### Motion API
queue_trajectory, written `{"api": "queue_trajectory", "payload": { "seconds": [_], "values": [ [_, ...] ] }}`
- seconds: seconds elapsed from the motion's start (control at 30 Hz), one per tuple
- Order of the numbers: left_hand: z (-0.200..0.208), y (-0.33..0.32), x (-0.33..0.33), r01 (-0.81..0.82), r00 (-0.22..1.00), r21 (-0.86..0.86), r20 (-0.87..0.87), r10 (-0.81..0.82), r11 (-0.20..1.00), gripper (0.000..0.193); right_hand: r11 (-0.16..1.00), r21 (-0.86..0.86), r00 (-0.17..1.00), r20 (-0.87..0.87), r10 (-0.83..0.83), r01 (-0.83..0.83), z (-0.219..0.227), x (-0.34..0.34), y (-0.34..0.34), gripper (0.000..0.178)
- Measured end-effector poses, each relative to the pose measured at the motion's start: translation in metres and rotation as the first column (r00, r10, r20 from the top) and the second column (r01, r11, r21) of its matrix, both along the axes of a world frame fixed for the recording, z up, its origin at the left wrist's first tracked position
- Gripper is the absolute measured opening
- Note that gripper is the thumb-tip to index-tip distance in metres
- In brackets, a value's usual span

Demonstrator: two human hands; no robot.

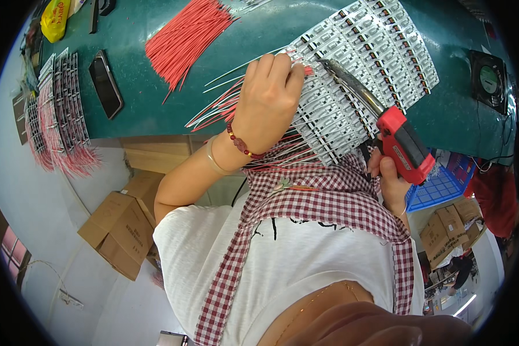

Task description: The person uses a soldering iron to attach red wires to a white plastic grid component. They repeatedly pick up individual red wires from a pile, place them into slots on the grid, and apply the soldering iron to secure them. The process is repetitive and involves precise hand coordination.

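My left hand (269, 95) is closed in a pinch at the left edge of a large panel of small white circuit boards (357, 63). Thin red and white wires (216, 109) fan out to the left from beneath it; the exact grip is partly hidden by the fingers. My right hand (389, 179) is wrapped around the handle of a red and black soldering gun (406, 147). Its metal barrel slants up to the left, and the dark tip lies over the panel, just right of my left fingertips. More wires hang from the panel's near edge over my checked apron.
A bundle of red wires (187, 40) lies on the green table (138, 115). Left of it are a phone (105, 85) and wired panels (63, 109) hanging over the edge. A black fan (489, 81) stands right; a blue basket (438, 187) and cardboard boxes (118, 230) sit below.
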State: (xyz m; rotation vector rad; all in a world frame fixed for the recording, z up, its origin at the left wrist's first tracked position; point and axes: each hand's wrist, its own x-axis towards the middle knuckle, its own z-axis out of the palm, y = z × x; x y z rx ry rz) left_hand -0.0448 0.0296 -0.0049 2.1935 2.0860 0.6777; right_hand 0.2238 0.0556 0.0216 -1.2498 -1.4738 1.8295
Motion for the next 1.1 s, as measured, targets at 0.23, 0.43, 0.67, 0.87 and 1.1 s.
{"api": "queue_trajectory", "payload": {
  "seconds": [0.23, 0.43, 0.67, 0.87, 1.1],
  "values": [
    [0.0, 0.001, -0.001, 0.004, 0.999, 0.001, -0.045, -0.004, 1.0, 0.023, 1.0, 0.016, 1.0, -0.018, -0.023, 0.023, -0.009, 0.007, -0.004, 0.053],
    [-0.003, 0.0, 0.0, -0.005, 0.999, 0.008, -0.052, 0.006, 1.0, 0.023, 1.0, 0.01, 0.998, 0.055, 0.007, -0.008, -0.02, 0.004, -0.007, 0.041],
    [-0.001, 0.001, 0.001, -0.006, 0.998, 0.005, -0.055, 0.007, 1.0, 0.023, 0.998, 0.021, 0.998, 0.037, -0.052, 0.052, -0.012, -0.001, -0.004, 0.043],
    [0.001, 0.001, 0.001, -0.01, 0.996, -0.007, -0.085, 0.009, 1.0, 0.024, 0.997, -0.007, 0.996, -0.044, -0.079, 0.079, -0.007, 0.002, 0.002, 0.054],
    [0.003, -0.002, 0.0, -0.008, 0.996, 0.042, -0.089, 0.012, 0.999, 0.027, 0.996, -0.028, 0.994, -0.066, -0.09, 0.089, -0.01, 0.008, -0.001, 0.055]
  ]
}}
